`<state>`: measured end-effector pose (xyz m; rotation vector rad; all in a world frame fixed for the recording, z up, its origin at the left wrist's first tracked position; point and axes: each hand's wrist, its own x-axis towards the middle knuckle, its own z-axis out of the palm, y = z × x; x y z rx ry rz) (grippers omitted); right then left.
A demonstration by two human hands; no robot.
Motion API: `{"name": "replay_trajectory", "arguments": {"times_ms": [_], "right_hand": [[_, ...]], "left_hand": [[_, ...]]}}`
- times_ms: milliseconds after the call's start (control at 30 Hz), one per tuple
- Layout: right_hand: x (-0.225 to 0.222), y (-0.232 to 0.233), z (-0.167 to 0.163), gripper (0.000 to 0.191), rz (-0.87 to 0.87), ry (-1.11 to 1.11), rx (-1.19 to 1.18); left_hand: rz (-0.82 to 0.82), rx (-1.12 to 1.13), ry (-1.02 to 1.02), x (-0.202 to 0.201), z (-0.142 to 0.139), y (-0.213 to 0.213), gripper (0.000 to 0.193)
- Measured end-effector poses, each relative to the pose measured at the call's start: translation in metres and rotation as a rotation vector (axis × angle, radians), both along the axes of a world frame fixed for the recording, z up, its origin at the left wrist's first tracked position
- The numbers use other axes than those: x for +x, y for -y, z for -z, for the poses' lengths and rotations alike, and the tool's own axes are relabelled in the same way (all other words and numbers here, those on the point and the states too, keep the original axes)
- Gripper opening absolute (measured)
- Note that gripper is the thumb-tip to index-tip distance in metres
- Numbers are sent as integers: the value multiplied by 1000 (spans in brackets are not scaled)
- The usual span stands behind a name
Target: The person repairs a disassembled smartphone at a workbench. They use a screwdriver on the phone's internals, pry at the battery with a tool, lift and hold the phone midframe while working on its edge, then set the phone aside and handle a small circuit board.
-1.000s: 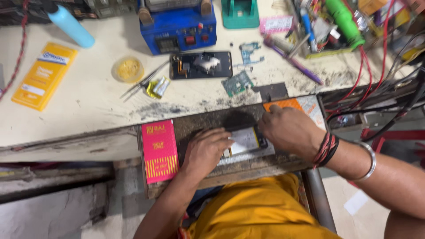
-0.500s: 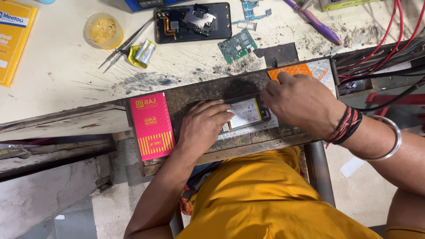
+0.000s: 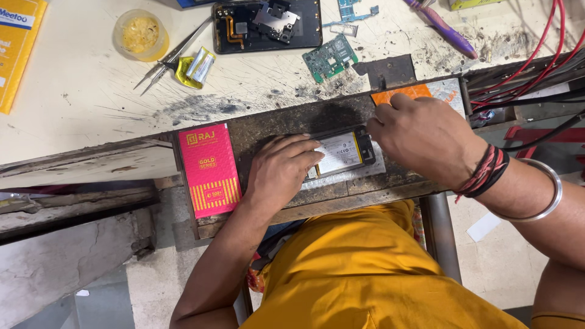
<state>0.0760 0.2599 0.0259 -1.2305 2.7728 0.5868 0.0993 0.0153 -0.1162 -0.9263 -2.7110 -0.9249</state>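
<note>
A flat phone battery (image 3: 341,152), white with a yellow stripe and black end, lies on a silver sheet in a pulled-out wooden drawer (image 3: 274,125). My left hand (image 3: 281,170) presses down on the battery's left part with its fingers spread flat. At the battery's right end rests my right hand (image 3: 423,139), fingers curled, with thread bands and a metal bangle on the wrist. An orange card (image 3: 407,93) lies just beyond the right hand. Whether the right fingers pinch anything is hidden.
A pink box (image 3: 211,169) lies in the drawer at the left. On the scratched bench sit an opened phone (image 3: 268,25), a green circuit board (image 3: 329,58), tweezers (image 3: 170,56), a yellow paste jar (image 3: 140,35) and a purple pen (image 3: 440,27). Red cables (image 3: 536,61) hang right.
The view has tilted down and closer, so the drawer fills the middle. Both hands have stayed on the battery, the left fingers flattening over it.
</note>
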Motion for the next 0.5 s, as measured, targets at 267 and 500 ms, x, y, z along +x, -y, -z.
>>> {"name": "replay_trajectory", "arguments": {"times_ms": [267,500], "right_hand": [[5,-10,-5,29,-35,-12,-196],[14,-25,10,28,130,25,-487]], "left_hand": [[-9,64,-45,1,-1,0,22],[-65,294,-10,2,-12,-4,14]]}}
